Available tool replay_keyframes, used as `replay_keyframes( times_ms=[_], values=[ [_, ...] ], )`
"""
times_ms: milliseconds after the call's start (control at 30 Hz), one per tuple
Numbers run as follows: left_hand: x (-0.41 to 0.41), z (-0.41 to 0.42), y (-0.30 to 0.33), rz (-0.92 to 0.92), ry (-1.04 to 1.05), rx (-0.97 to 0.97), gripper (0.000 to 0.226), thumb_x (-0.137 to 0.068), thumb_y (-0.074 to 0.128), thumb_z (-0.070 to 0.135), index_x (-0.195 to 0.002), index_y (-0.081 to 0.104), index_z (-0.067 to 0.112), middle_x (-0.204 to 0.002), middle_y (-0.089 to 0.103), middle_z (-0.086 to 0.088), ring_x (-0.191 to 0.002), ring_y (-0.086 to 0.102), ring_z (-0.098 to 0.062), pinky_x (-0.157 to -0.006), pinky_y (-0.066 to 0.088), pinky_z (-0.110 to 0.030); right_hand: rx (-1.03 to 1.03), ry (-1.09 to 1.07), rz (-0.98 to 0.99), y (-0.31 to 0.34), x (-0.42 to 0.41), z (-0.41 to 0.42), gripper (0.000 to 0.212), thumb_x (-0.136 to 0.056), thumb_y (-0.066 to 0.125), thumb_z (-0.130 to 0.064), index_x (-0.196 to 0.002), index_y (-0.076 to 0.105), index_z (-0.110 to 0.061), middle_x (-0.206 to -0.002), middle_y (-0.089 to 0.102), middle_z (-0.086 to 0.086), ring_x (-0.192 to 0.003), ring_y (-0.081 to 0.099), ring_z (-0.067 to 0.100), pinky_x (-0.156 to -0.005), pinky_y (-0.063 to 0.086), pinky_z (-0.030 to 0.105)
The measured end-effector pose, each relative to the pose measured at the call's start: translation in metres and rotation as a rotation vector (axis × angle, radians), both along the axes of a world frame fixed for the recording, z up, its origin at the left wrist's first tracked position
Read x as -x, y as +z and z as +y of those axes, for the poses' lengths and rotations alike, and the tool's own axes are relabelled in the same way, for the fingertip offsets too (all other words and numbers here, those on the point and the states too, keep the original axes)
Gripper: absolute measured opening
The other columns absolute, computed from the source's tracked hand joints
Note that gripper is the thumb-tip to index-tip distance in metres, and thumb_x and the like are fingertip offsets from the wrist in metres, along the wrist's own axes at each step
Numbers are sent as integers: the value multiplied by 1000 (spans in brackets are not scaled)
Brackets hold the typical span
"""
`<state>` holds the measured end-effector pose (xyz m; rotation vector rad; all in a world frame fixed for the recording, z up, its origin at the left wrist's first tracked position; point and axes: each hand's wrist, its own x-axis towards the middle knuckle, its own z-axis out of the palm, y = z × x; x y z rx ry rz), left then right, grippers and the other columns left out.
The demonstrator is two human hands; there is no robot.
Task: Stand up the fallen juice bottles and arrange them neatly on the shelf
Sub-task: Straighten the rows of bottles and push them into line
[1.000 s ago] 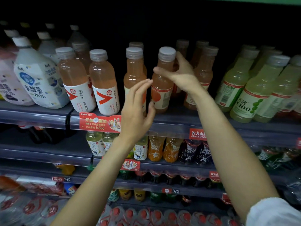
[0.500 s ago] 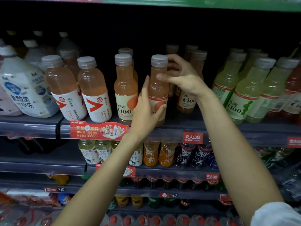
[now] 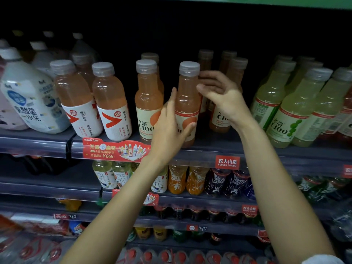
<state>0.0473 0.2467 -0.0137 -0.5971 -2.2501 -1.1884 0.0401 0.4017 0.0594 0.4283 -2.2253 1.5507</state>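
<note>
Orange bottle: upright at the shelf front, your grip on it.
Left hand: fingers and thumb wrap its label.
Right hand: fingertips loose beside its neck.
Neighbour: just left, upright.

A: Dark grey shelving tiers, stacked one below another, black recess behind.

B: A green strip above (dim light throughout), red price tags along the edges.
</note>
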Motion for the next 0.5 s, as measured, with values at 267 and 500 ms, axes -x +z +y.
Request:
replay_keyframes(
  times_ms=[267,500],
  values=[
    [-2,4,31,229,162,141,90,-84,72,34,-149,19,3,-140,45,-13,-124,49,-23,-91,45,-27,-911,-514,461,-26,12,34,27,-90,52,-17,-112,63,-8,-117,63,10,-120,47,29,-98,35,39],
    [-3,4,33,155,181,137,88,-82,75,28,-149,23,6,-133,53,-12,-122,51,-25,-92,37,-22,-1201,-568,568,-39,19,52,13,-73,68,-8,-85,69,-3,-112,65,14,-122,41,33,-99,21,44]
  ],
)
